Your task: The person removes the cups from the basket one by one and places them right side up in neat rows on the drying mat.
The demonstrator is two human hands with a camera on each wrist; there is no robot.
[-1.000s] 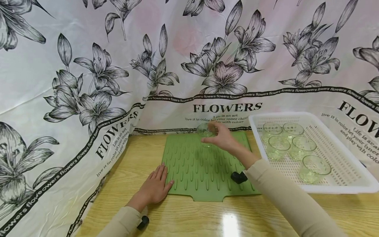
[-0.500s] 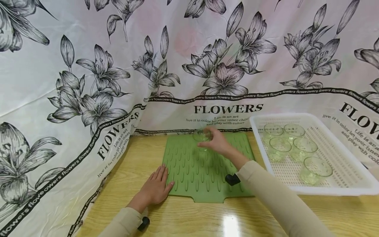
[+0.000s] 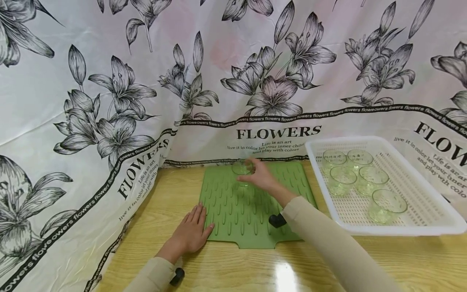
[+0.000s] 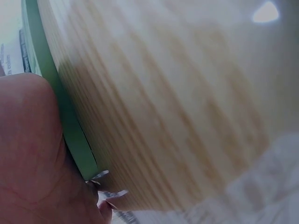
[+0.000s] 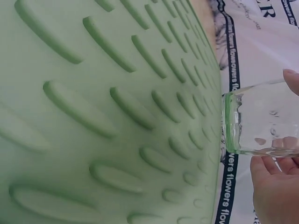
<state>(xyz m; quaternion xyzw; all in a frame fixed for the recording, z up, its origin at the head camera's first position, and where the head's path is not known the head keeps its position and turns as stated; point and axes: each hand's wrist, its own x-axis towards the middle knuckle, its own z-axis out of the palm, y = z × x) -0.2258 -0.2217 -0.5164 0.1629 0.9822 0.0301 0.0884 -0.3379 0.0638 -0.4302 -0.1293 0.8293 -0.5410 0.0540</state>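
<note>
My right hand (image 3: 260, 177) holds a clear glass (image 3: 238, 167) between thumb and fingers, over the back of the green ridged mat (image 3: 233, 221). In the right wrist view the glass (image 5: 259, 119) has its thick base toward the mat (image 5: 93, 140); fingers lie along one side, the thumb along the other. Whether the base touches the mat I cannot tell. My left hand (image 3: 190, 231) rests flat on the wooden table, fingertips at the mat's left edge. The left wrist view has part of this hand (image 4: 28, 149) beside the mat's green edge (image 4: 51, 79).
A white perforated basket (image 3: 401, 232) stands right of the mat, with several greenish-looking glasses (image 3: 387, 207) upright inside. A flower-printed cloth (image 3: 204, 142) hangs behind the table (image 3: 219, 267) and down its left side.
My right hand has carried the glass leftward and slightly down over the back of the mat. The left hand stays in place.
</note>
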